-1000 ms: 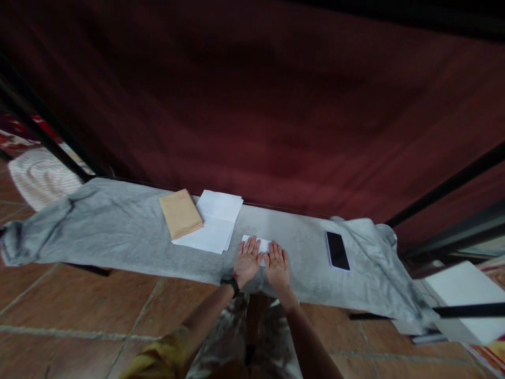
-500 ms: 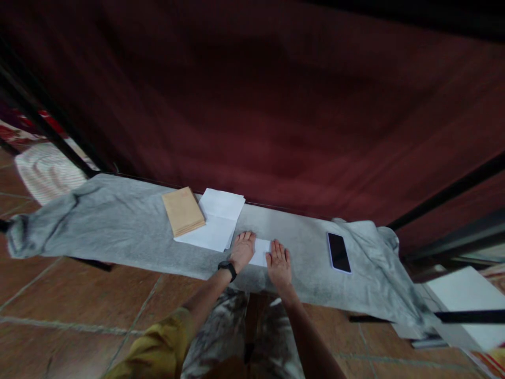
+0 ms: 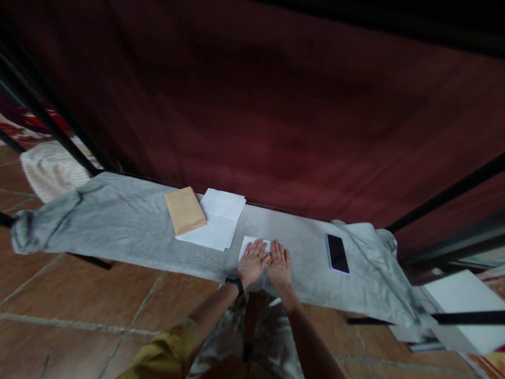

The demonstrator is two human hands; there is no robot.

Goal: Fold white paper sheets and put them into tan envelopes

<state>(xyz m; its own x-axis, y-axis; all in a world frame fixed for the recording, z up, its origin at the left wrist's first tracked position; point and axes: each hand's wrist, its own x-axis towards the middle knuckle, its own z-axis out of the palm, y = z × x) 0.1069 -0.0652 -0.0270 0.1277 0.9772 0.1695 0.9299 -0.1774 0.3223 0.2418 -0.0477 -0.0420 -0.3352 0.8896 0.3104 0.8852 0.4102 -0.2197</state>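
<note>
A small folded sheet of white paper lies on the grey cloth in front of me, mostly covered by my hands. My left hand, with a dark band on the wrist, rests flat across the paper with fingers stretched out. Beside it my right hand lies flat at the paper's right end, fingers extended forward. The two hands nearly touch. Left of them are larger white sheets with a crease across, partly under a stack of brown envelopes.
A phone with a dark screen lies to the right on the grey cloth, which drapes a long narrow surface. A dark red curtain hangs behind it. Black bars stand at both sides. White boxes sit at lower right.
My left hand slid left to the paper's left end half a second ago and is now back at the right, close to my right hand. The right hand has stayed nearly in place.
</note>
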